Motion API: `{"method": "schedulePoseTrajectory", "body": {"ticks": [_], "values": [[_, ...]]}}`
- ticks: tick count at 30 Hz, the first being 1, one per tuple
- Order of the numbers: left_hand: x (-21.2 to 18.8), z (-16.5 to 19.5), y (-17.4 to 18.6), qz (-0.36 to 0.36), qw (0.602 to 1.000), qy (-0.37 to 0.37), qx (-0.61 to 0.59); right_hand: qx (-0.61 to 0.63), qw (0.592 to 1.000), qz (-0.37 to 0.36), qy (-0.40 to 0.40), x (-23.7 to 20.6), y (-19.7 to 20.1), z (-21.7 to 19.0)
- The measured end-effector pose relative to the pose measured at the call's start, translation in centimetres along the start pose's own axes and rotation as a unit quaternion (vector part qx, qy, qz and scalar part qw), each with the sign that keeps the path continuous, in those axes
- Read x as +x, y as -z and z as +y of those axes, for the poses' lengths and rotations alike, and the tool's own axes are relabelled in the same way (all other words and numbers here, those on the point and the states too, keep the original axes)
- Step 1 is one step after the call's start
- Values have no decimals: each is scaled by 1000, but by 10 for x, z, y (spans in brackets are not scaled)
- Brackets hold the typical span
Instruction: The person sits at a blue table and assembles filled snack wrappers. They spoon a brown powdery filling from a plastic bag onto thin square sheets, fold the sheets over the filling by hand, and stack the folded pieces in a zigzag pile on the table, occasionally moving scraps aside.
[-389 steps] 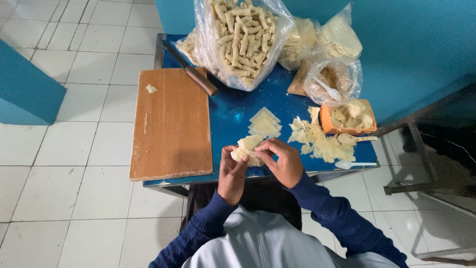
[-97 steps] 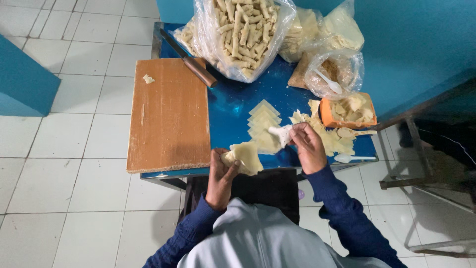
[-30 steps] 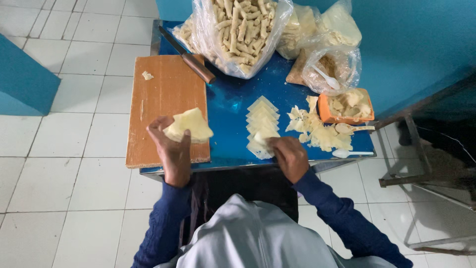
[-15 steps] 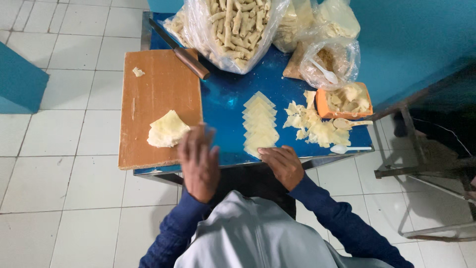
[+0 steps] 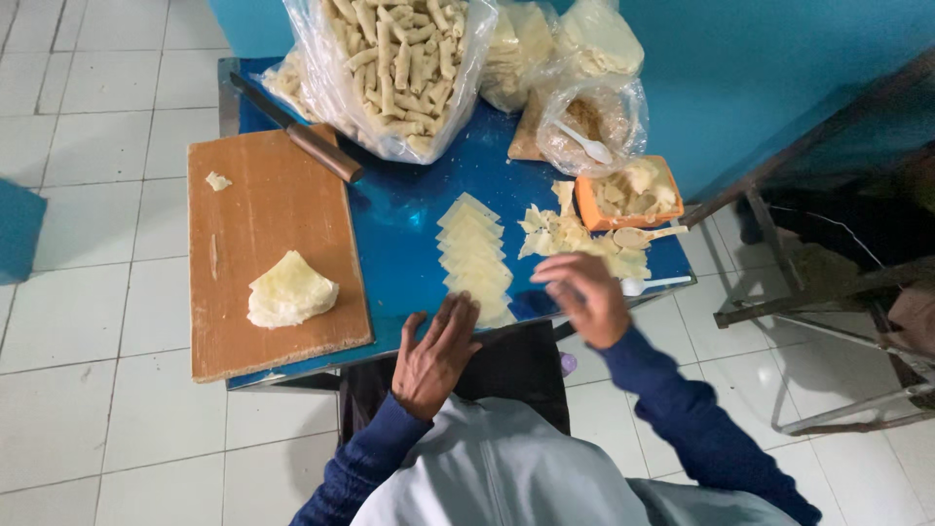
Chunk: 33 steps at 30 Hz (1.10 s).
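Note:
My left hand (image 5: pixel 435 355) lies flat at the near edge of the blue table (image 5: pixel 399 224), fingers spread, its tips by the near end of a row of pale thin wrapper sheets (image 5: pixel 473 255). Just right of that row hovers my right hand (image 5: pixel 582 296), fingers loosely curled, holding nothing that I can see. A stack of pale wrappers (image 5: pixel 289 290) rests on the wooden cutting board (image 5: pixel 273 205) to the left. Loose wrapper pieces (image 5: pixel 570 237) lie beside an orange tub of filling (image 5: pixel 628 192).
A knife with a wooden handle (image 5: pixel 310 144) lies across the board's far corner. A large clear bag of rolled sticks (image 5: pixel 390 58) and smaller bags (image 5: pixel 584 117) crowd the table's far side. White spoons (image 5: pixel 654 284) lie at the right edge. A metal frame (image 5: pixel 828 312) stands at right.
My left hand set the wrapper stack on the cutting board and came back to the table's near edge. My right hand shifted right, away from the wrapper row.

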<state>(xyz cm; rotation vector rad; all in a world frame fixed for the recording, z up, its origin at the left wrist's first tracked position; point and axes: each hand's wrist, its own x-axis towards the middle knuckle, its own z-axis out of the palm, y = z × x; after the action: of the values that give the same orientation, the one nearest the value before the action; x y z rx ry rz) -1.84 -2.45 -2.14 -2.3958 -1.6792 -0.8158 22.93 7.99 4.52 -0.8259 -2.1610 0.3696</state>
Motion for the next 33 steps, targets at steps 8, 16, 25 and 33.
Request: {"method": "schedulePoseTrajectory", "body": {"ticks": [8, 16, 25, 33], "values": [[-2, 2, 0, -6, 1000, 11, 7, -352, 931, 36, -93, 25, 116, 69], [1, 2, 1, -1, 1000, 11, 16, -504, 855, -36, -121, -3, 116, 95], [-2, 2, 0, -13, 1000, 17, 4, -549, 830, -46, -88, -5, 100, 104], [-3, 0, -4, -26, 999, 24, -1, -541, 835, -45, -96, -2, 83, 116]]}}
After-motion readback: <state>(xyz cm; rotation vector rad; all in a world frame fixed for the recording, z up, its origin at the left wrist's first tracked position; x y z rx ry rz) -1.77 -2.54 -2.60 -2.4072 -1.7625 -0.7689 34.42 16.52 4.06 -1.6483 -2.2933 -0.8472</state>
